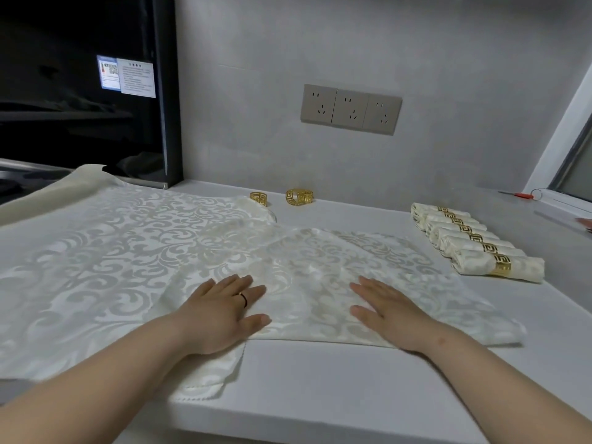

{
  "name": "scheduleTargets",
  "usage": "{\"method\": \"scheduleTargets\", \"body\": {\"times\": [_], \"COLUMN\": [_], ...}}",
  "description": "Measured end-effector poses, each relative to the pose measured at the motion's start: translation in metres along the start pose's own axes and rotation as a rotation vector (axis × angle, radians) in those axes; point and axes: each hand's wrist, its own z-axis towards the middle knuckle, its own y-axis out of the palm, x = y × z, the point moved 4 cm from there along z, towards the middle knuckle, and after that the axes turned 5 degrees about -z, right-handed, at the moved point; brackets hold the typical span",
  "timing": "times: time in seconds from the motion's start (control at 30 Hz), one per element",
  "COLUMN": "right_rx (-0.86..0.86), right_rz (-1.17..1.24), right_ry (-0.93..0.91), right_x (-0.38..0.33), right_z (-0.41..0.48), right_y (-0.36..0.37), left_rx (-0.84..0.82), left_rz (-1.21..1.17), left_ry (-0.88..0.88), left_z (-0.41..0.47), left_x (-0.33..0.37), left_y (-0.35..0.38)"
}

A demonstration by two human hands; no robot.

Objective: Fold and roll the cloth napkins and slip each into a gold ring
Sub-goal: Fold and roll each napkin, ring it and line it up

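A cream damask napkin (323, 267), folded over, lies flat in the middle of the white counter (320, 389). My left hand (221, 312) presses flat on its left part, fingers straight. My right hand (389, 310) lies flat on its right part, fingers straight too. A stack of unfolded napkins (105, 251) of the same cloth spreads to the left, partly under the folded one. Two loose gold rings stand at the back: one (259, 199) at the stack's far corner, one (299, 197) beside it. Several rolled napkins in gold rings (474, 243) lie in a row at the right.
A triple wall socket (350, 108) sits on the grey back wall. A dark appliance with a paper label (128, 76) stands at the back left. Red-handled scissors (522, 195) lie at the far right by a window frame. The counter's front edge runs below my wrists.
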Motion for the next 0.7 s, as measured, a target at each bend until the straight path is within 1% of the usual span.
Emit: {"method": "scheduleTargets", "body": {"times": [0.1, 0.2, 0.27, 0.4, 0.53, 0.7], "right_rx": [0.016, 0.019, 0.013, 0.056, 0.138, 0.116], "right_rz": [-0.005, 0.004, 0.014, -0.005, 0.007, 0.075], "right_ry": [0.131, 0.184, 0.194, 0.228, 0.129, -0.034], "right_x": [0.033, 0.053, 0.055, 0.047, 0.009, -0.059], "right_z": [0.000, -0.002, -0.001, 0.014, 0.045, 0.089], "right_y": [-0.006, -0.009, -0.011, -0.027, -0.042, -0.041], "left_rx": [-0.015, 0.004, 0.019, 0.020, 0.021, 0.078], "left_rz": [0.034, 0.057, 0.064, 0.075, 0.033, 0.013], "left_ry": [-0.074, -0.156, -0.195, -0.204, -0.203, -0.186], "left_z": [-0.002, -0.006, -0.007, -0.006, -0.007, -0.009], "left_x": [-0.014, -0.031, -0.038, -0.043, -0.042, -0.044], "left_y": [-0.003, -0.007, -0.008, -0.007, -0.007, -0.009]}}
